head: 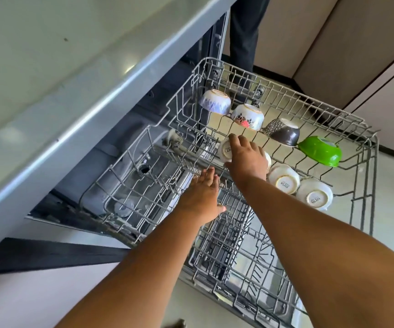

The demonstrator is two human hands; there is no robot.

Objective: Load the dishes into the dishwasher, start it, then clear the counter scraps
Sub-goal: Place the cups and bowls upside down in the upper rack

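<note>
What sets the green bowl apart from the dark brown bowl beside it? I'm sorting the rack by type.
The green bowl is plain bright green; the dark brown bowl carries a black-and-white patterned band by its rim. The green bowl sits at the row's end nearest the rack's outer edge; the dark brown bowl sits one place inward, beside a flowered bowl. Both lie tilted, base up, in the upper rack.

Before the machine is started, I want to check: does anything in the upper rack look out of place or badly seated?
Nothing stands out. The bowls in the upper rack all sit upside down, including the green bowl. The right hand rests on a white bowl, hiding part of it.
</note>
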